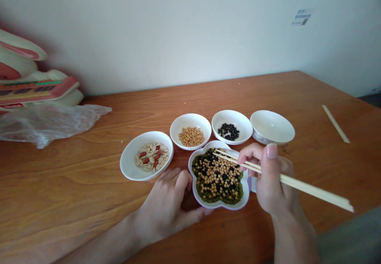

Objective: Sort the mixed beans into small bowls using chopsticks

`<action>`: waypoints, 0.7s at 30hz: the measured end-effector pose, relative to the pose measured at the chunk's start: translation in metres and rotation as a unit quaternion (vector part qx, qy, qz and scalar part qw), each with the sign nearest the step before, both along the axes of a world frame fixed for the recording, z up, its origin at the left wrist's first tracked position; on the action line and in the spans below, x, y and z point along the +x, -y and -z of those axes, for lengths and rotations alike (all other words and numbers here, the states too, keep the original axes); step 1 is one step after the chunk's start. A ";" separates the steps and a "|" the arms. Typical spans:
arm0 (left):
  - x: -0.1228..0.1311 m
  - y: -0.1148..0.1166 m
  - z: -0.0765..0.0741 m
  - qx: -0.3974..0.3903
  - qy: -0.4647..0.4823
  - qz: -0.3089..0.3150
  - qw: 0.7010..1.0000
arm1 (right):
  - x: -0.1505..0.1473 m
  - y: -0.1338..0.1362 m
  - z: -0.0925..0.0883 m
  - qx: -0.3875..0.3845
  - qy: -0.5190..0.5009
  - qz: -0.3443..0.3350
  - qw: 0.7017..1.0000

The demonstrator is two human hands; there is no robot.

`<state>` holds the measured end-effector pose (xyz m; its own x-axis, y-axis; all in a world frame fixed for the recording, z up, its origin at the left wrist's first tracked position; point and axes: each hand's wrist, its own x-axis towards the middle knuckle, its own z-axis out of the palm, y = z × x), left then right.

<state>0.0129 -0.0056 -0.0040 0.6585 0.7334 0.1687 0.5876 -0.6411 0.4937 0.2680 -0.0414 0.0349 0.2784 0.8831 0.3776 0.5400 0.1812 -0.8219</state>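
A white flower-shaped dish (196, 196) holds mixed green, black and yellow beans. My right hand (272, 182) is closed around a pair of wooden chopsticks (312, 190); their tips reach over the far side of the bean mix. My left hand (166, 208) rests on the table against the dish's left rim, fingers spread, thumb along the near edge. Behind the dish stand small white bowls: one with peanuts (152, 157), one with yellow beans (191, 136), one with black beans (228, 131), and an empty one (272, 127).
The wooden table (74, 184) runs to a pale wall. A crumpled clear plastic bag (47, 123) and stacked red-and-white packages (26, 85) sit at the far left. A chopstick paper sleeve (335, 123) lies at the far right.
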 end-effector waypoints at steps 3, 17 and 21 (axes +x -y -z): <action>0.000 0.001 -0.001 -0.002 -0.006 0.001 1.000 | 0.000 0.000 0.000 0.003 -0.001 0.008 1.000; -0.001 0.001 0.000 0.001 -0.006 0.004 1.000 | 0.000 0.001 0.000 -0.002 0.001 -0.001 1.000; -0.001 0.001 -0.001 -0.008 -0.010 0.004 1.000 | -0.002 0.000 -0.002 -0.003 -0.002 -0.006 1.000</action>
<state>0.0117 -0.0068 -0.0031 0.6675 0.7304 0.1448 0.5920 -0.6385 0.4918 0.2664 -0.0416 0.0366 0.2700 0.8887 0.3706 0.5343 0.1819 -0.8255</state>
